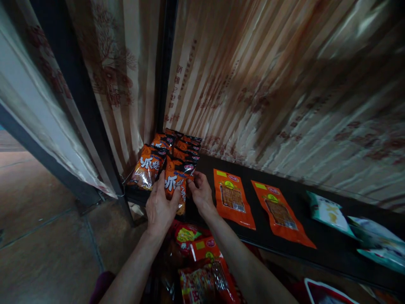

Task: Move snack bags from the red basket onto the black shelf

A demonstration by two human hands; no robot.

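The orange snack packet (175,184) stands at the front of a cluster of like packets at the left end of a dark shelf (329,249), held between both hands. The left hand (160,205) is curled around its lower left side, thumb across the front and fingers bent behind or beside it — closed on the packet rather than spread. The right hand (200,192) grips the packet's upper right edge with its fingers pinched together near the top corner; the palm faces down and the hand is mostly closed.

Just left of the held packet, a second orange packet (147,168) leans tilted, touching the row. Behind both, a stack of more orange packets (179,145) runs back to the corner where the striped patterned curtain (268,84) meets a dark upright post (163,67).

Along the shelf to the right, well apart from the hands, lie two flat orange packs with clear windows — the nearer one (232,198) just beside the right wrist, the further one (280,213) beyond it. Past these lie pale blue-green packets (329,213), blurred at the frame's edge.

Below the forearms, under the shelf's front edge, a heap of red and orange snack bags (202,266) sits in shadow.
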